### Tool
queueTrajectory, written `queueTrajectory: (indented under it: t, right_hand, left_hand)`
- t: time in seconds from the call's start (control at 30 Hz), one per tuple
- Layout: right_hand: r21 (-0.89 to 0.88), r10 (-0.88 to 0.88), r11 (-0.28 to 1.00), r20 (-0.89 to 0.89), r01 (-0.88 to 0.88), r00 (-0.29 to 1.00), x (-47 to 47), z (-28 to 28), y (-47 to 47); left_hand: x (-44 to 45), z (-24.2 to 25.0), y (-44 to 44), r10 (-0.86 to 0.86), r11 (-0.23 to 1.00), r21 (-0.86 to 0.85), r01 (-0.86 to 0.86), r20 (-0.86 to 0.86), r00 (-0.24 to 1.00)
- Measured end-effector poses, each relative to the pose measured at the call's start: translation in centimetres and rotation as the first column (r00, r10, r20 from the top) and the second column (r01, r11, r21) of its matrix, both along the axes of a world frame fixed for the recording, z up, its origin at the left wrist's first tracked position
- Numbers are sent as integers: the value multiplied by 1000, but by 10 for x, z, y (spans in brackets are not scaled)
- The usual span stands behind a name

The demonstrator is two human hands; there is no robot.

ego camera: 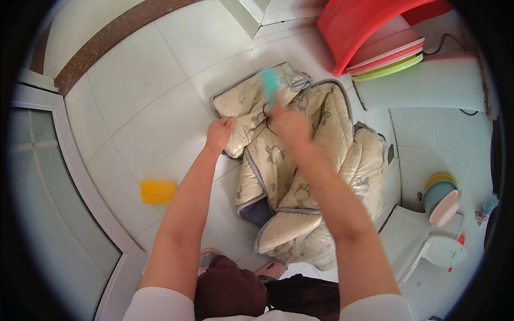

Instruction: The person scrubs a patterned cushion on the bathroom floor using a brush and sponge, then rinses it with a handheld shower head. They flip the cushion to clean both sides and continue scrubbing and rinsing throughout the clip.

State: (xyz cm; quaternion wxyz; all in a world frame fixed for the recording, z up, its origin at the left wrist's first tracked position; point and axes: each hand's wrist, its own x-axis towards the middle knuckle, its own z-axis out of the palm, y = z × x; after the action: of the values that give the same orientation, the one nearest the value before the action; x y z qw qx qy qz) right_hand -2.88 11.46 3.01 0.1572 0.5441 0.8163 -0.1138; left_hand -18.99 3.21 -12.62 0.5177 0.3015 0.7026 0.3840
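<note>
A beige quilted cover (274,156) with grey piping and a printed animal pattern lies crumpled on the tiled floor. It looks wet and glossy in places. My left hand (220,134) grips its left edge, fingers curled over the fabric. In my right hand (292,126) is a turquoise brush (270,82), blurred, over the upper flap of the cover; whether its head touches the cloth cannot be made out. A dark bluish underside (256,212) of the cover shows at a lower fold.
On the floor left of my forearm lies a yellow rectangular block (158,191). Stacked basins (385,60) stand under a red plastic object (345,30) at upper right. More basins (439,198) lean by the right wall. A white-framed door (86,168) borders the left side.
</note>
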Motion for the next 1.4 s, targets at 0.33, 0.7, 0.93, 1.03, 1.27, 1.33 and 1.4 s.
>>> queueTrajectory:
  t: [0.33, 0.7, 0.93, 1.03, 1.27, 1.33, 1.4]
  right_hand:
    - [22, -331, 930, -376, 366, 865, 29, -14, -36]
    - [-260, -580, 797, -583, 546, 569, 32, -20, -90]
    - [78, 40, 996, -71, -35, 997, -2, -35, -61]
    - [187, -175, 958, -214, 216, 961, 12, -30, -9]
    - [110, -106, 984, -265, 140, 958, -2, -39, -94]
    - [145, -172, 967, -247, 211, 954, 18, -37, -39]
    - [50, -401, 897, -322, 438, 858, 17, -32, -1]
  left_hand:
    - [46, 55, 2, 22, 972, 218, 85, -446, 895]
    - [39, 36, 9, -226, 927, 33, 374, -745, 628]
    - [17, 25, 10, 297, 953, -150, -264, 640, 709]
    - [32, 50, 10, 299, 954, -201, -224, 707, 641]
    - [19, 39, 9, 357, 934, -241, -264, 622, 697]
    - [30, 45, 6, 341, 940, -242, -240, 669, 661]
    - [34, 52, 12, 333, 942, -231, -241, 705, 626]
